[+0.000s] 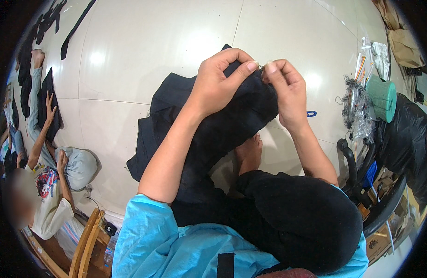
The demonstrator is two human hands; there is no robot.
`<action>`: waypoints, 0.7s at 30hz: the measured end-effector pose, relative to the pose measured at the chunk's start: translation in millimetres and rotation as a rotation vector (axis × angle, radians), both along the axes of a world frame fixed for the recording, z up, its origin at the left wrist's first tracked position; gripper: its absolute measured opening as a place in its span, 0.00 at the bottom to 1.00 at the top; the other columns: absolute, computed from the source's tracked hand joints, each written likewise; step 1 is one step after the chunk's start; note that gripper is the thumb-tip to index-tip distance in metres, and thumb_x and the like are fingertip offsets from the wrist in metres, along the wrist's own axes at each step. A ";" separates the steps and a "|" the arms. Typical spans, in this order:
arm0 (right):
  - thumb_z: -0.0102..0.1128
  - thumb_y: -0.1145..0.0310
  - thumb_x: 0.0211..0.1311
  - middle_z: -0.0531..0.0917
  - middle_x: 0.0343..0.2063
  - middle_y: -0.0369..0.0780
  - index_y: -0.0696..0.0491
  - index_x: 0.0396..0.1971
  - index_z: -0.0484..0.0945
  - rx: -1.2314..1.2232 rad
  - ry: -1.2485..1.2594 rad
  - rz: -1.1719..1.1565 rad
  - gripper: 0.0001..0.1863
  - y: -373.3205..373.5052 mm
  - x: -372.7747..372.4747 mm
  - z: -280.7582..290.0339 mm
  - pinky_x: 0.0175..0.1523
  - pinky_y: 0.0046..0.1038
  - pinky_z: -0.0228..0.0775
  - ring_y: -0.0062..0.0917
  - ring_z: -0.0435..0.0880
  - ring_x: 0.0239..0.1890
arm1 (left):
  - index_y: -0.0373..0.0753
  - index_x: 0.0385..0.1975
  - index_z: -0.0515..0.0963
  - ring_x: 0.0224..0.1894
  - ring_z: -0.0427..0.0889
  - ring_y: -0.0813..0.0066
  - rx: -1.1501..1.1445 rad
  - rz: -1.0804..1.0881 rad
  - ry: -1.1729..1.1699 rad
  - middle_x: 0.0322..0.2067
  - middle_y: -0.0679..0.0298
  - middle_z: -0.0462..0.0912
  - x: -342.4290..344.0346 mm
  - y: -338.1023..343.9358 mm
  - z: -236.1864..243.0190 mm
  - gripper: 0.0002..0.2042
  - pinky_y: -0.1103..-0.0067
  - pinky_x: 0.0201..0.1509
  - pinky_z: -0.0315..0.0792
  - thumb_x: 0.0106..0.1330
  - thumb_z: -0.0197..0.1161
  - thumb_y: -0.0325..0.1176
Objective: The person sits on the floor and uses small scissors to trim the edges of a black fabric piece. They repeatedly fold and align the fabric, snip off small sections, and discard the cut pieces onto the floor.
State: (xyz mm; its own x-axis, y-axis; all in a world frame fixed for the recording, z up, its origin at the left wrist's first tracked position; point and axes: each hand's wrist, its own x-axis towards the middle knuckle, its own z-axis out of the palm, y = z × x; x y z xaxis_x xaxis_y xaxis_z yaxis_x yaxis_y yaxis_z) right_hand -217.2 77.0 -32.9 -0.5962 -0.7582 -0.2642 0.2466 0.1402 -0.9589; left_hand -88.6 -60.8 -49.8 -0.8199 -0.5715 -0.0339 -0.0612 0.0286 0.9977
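A black cloth garment (176,104) drapes over my lap and spreads to the left above the floor. At its far edge, my left hand (222,81) pinches the cloth between thumb and forefinger. Close beside it, my right hand (288,90) also pinches the cloth's edge, its fingers curled. The two thumb tips almost meet around a small shiny bit (260,67), too small to make out. On the floor just right of my right wrist lies a small blue looped thing (311,114), partly hidden by the wrist.
At the right are a green spool (381,98), tangled threads and plastic (357,109), a black bag (405,143) and a chair (347,157). Another person (51,199) sits at the left near black cloth pieces (49,102). A wooden frame (86,243) stands at lower left.
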 end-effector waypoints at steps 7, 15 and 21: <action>0.71 0.68 0.69 0.84 0.33 0.31 0.56 0.39 0.85 0.079 0.108 0.089 0.07 -0.2 8.9 -1.1 0.42 0.16 0.70 0.11 0.77 0.35 | 0.35 0.39 0.83 0.44 0.79 0.80 -0.006 0.011 0.016 0.36 0.67 0.85 0.6 1.0 1.7 0.10 0.79 0.54 0.72 0.75 0.63 0.36; 0.65 0.71 0.72 0.81 0.32 0.30 0.55 0.36 0.81 -0.020 -0.004 0.003 0.05 -4.7 12.8 -2.8 0.43 0.17 0.67 0.10 0.74 0.36 | 0.35 0.40 0.83 0.45 0.78 0.79 0.005 0.029 0.030 0.36 0.67 0.84 -0.4 0.3 4.3 0.10 0.78 0.57 0.71 0.75 0.63 0.37; 0.64 0.72 0.73 0.79 0.33 0.30 0.54 0.36 0.79 -0.063 -0.044 0.007 0.04 -1.6 13.7 -4.3 0.45 0.17 0.66 0.11 0.74 0.37 | 0.34 0.40 0.81 0.45 0.77 0.81 0.040 0.028 0.011 0.36 0.68 0.83 0.6 0.5 5.1 0.12 0.79 0.56 0.70 0.77 0.60 0.38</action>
